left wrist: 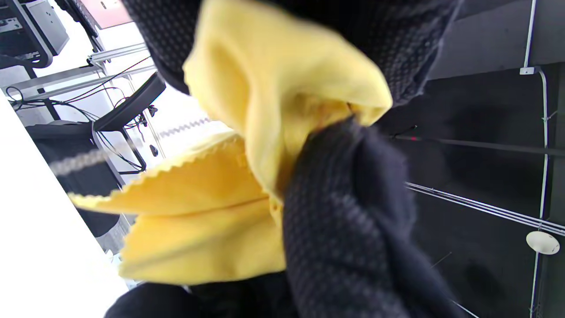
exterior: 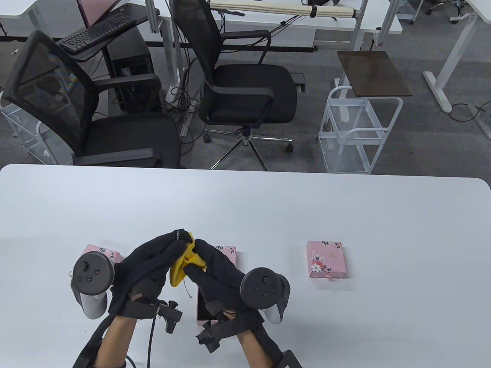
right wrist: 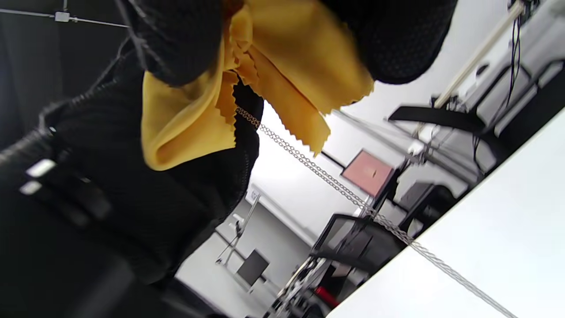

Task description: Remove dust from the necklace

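Observation:
Both gloved hands meet above the near middle of the white table [exterior: 268,207]. My left hand [exterior: 153,260] pinches a thin silver chain necklace [exterior: 178,234] at its fingertips. The chain shows taut in the right wrist view [right wrist: 335,181] and blurred in the left wrist view [left wrist: 79,161]. My right hand [exterior: 209,264] holds a yellow cloth [exterior: 183,264] with a zigzag edge against the chain. The cloth fills the left wrist view [left wrist: 247,145] and shows in the right wrist view [right wrist: 247,84], pinched between the gloved fingers [right wrist: 176,39].
A pink floral box [exterior: 327,259] lies on the table to the right. An open pink box [exterior: 203,306] sits under my right hand, and another pink box [exterior: 103,252] lies behind my left hand. Office chairs [exterior: 245,84] and a white wire cart [exterior: 356,130] stand beyond the table's far edge.

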Available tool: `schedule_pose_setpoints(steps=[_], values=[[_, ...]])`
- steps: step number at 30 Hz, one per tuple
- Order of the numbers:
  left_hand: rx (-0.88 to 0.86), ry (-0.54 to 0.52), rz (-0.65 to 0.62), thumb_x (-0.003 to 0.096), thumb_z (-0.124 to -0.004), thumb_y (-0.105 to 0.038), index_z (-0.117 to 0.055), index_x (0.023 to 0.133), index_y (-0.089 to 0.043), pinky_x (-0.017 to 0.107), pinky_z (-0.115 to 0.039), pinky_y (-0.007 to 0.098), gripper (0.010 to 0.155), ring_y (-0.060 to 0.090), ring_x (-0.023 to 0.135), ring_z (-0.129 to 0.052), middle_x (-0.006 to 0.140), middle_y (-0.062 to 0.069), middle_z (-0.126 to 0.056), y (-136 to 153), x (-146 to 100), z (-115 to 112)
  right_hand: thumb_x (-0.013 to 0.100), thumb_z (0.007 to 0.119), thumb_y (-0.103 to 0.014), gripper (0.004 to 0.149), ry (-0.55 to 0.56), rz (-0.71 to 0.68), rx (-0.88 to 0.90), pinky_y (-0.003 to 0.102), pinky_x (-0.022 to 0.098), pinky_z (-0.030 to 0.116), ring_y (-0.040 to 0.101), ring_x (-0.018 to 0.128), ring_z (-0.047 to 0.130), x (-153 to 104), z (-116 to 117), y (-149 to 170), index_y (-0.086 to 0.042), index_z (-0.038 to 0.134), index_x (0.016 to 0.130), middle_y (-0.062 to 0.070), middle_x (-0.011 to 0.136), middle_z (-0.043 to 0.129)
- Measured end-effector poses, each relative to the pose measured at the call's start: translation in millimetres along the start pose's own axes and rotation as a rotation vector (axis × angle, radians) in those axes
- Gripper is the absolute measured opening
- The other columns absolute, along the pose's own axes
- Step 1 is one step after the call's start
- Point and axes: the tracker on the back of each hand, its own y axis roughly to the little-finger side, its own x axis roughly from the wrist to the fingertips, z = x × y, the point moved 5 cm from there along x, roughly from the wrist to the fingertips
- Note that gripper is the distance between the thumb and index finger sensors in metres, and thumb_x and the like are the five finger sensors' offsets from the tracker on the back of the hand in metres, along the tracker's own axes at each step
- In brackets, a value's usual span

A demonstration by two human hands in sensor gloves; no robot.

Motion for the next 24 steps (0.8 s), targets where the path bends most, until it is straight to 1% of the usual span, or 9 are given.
schedule_pose_setpoints(steps=[5,8,10,11,14,15,19,22,24], values=[[0.066,-0.006,-0.013,0.054,-0.087,-0.047,-0.092,0.088,-0.031,0.053,-0.088,0.038,0.038,0.022,0.076,-0.096,0.094,0.0,-0.096,-6,-4,-9,0.057,0.081,-0.04,0.071,0.064,0.026,-0.063,0.057,0.06,0.072,0.052,0.082,0.08,-5,3,-7,0.002,0.057,0.109,0.033,0.102,0.07],[0.089,0.012,-0.033,0.0538,-0.088,-0.048,-0.091,0.088,-0.032,0.055,-0.087,0.039,0.038,0.023,0.08,-0.094,0.099,0.001,-0.092,-11,-6,-18,0.057,0.084,-0.04,0.072,0.133,0.048,-0.104,0.057,0.059,0.073,0.053,0.08,0.081,-8,0,-9,0.003,0.058,0.108,0.034,0.101,0.071],[0.104,0.047,-0.046,0.0536,-0.088,-0.048,-0.092,0.088,-0.032,0.056,-0.086,0.039,0.038,0.024,0.082,-0.092,0.104,0.003,-0.087,-15,-8,-28,0.057,0.085,-0.04,0.072,0.168,0.063,-0.122,0.057,0.059,0.073,0.053,0.08,0.081,-10,-3,-9,0.003,0.058,0.108,0.034,0.101,0.071],[0.114,0.057,-0.054,0.0538,-0.087,-0.048,-0.092,0.088,-0.032,0.057,-0.085,0.039,0.038,0.024,0.084,-0.091,0.106,0.003,-0.084,-16,-9,-33,0.057,0.086,-0.039,0.071,0.205,0.077,-0.136,0.057,0.058,0.073,0.053,0.079,0.081,-11,-7,-9,0.003,0.06,0.107,0.034,0.1,0.072],[0.147,0.035,-0.049,0.0538,-0.087,-0.047,-0.091,0.088,-0.033,0.059,-0.082,0.043,0.038,0.027,0.085,-0.087,0.111,0.009,-0.076,-17,-10,-38,0.058,0.085,-0.038,0.064,0.219,0.074,-0.205,0.057,0.057,0.074,0.051,0.078,0.084,-12,-10,-10,0.0,0.065,0.105,0.031,0.099,0.075],[0.158,0.042,-0.048,0.0542,-0.087,-0.048,-0.091,0.089,-0.033,0.061,-0.079,0.046,0.038,0.03,0.087,-0.082,0.114,0.011,-0.071,-17,-12,-40,0.059,0.084,-0.038,0.059,0.237,0.074,-0.218,0.056,0.057,0.075,0.049,0.076,0.086,-12,-12,-9,-0.002,0.069,0.103,0.029,0.097,0.078],[0.171,0.02,-0.064,0.0547,-0.086,-0.047,-0.09,0.09,-0.034,0.067,-0.068,0.052,0.038,0.038,0.093,-0.067,0.12,0.014,-0.058,-23,-15,-39,0.061,0.081,-0.034,0.046,0.212,0.065,-0.164,0.056,0.057,0.075,0.047,0.075,0.087,-9,-14,-5,-0.009,0.074,0.099,0.024,0.095,0.081],[0.146,0.004,-0.085,0.0548,-0.086,-0.047,-0.09,0.089,-0.034,0.068,-0.067,0.052,0.037,0.039,0.095,-0.065,0.119,0.013,-0.06,-26,-15,-35,0.063,0.077,-0.031,0.044,0.156,0.05,-0.111,0.055,0.057,0.076,0.045,0.073,0.089,-6,-15,-5,-0.008,0.071,0.1,0.023,0.093,0.083],[0.12,-0.014,-0.103,0.0549,-0.086,-0.047,-0.091,0.089,-0.033,0.067,-0.069,0.052,0.037,0.038,0.094,-0.068,0.118,0.012,-0.064,-28,-16,-30,0.063,0.076,-0.029,0.044,0.139,0.042,-0.11,0.053,0.055,0.077,0.041,0.066,0.093,-5,-17,-7,-0.006,0.07,0.1,0.022,0.086,0.088]])
